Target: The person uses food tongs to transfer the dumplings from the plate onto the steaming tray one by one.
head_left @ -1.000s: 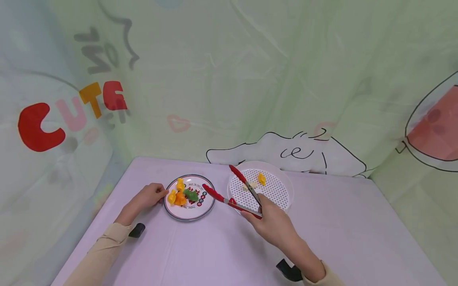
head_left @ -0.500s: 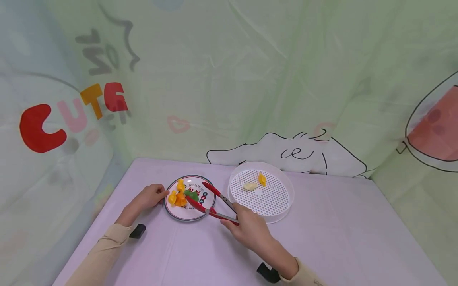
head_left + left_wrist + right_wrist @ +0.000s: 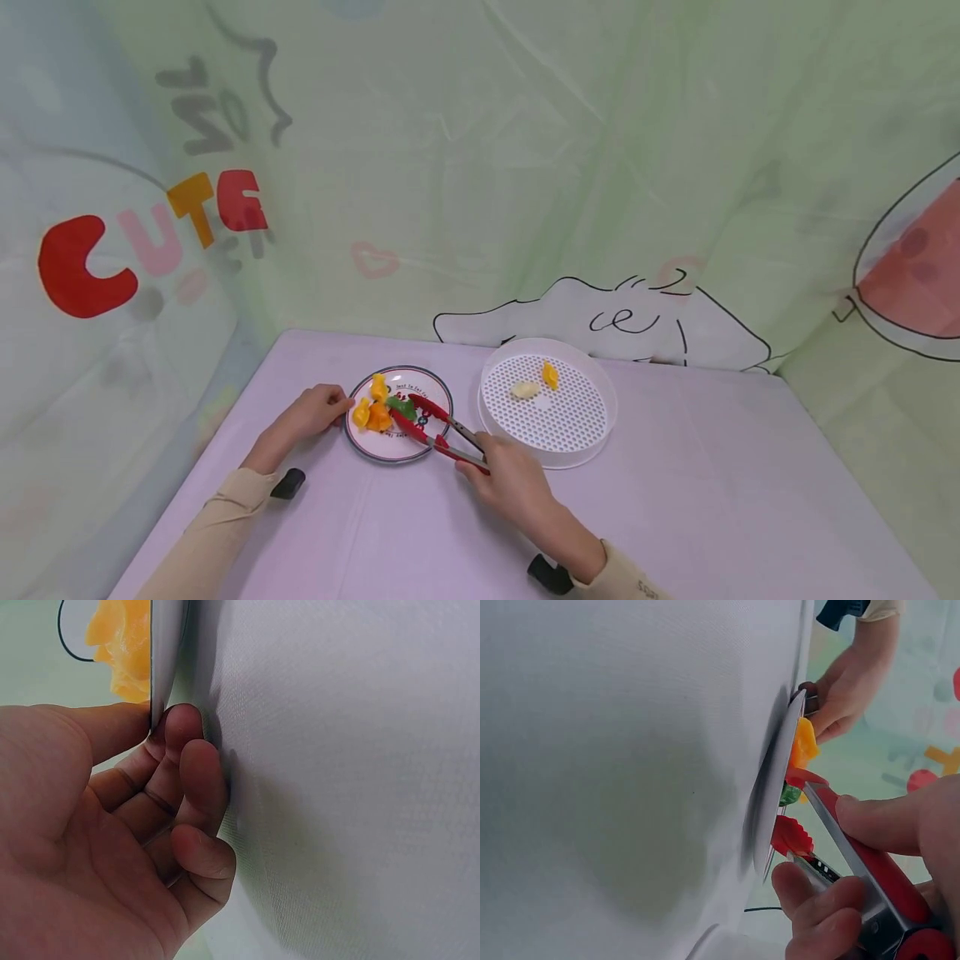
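From my remote seat, I see the right hand (image 3: 512, 482) gripping a pair of red tongs (image 3: 435, 428), its fingers (image 3: 821, 900) curled round the metal arms, thumb on one arm and the rest under the other. The tongs' red tips reach over the printed plate (image 3: 431, 391) and stand on either side of a green piece (image 3: 403, 408); the right wrist view shows the green caught between the two scalloped tips, though I cannot tell how tightly they bear on it. Orange and yellow pieces (image 3: 372, 407) lie just beside the green one, on the plate's left half.

The left hand (image 3: 309, 414) sits at the plate's left edge. In the left wrist view its fingers (image 3: 184, 757) are curled and pressed together, thumb and fingertip pinching the rim.

To the right of the plate, close by it, stands a white perforated tray (image 3: 577, 421) holding a yellow piece (image 3: 550, 375) and a pale piece (image 3: 524, 389), near each other towards its far side. Everything rests on a lilac surface (image 3: 675, 500), with a green cartoon-printed cloth (image 3: 525, 167) hanging behind.
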A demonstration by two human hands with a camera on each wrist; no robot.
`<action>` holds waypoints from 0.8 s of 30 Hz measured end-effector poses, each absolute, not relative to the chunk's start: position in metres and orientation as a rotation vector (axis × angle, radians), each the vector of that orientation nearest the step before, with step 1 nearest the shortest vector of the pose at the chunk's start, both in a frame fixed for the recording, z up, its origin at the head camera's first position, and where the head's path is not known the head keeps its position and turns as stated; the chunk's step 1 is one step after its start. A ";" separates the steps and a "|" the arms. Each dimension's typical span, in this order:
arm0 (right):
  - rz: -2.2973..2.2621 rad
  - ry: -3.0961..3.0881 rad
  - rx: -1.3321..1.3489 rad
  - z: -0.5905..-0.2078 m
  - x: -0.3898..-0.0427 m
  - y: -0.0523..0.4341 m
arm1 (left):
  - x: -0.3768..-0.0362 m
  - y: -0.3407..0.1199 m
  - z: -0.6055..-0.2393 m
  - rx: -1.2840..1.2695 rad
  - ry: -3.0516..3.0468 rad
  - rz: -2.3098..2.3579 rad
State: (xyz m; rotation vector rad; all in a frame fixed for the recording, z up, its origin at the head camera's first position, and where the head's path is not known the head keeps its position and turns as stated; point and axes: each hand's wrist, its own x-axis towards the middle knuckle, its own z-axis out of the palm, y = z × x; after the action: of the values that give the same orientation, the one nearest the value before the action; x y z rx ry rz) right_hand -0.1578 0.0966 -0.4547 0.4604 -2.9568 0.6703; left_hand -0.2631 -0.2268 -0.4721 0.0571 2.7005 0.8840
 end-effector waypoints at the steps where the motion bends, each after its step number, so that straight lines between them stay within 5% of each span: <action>1: 0.669 -2.948 0.463 -0.455 -0.158 0.096 | -0.263 -0.227 -0.472 0.057 2.701 0.884; 24: 0.720 -2.941 0.449 -0.450 -0.156 0.097 | -0.263 -0.226 -0.473 0.031 2.694 0.893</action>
State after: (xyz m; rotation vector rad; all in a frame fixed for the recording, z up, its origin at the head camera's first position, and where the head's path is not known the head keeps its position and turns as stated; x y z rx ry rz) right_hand -0.1555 0.0969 -0.4499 0.4494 -2.9414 0.7204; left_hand -0.2631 -0.2263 -0.4726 0.0307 2.6944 0.8926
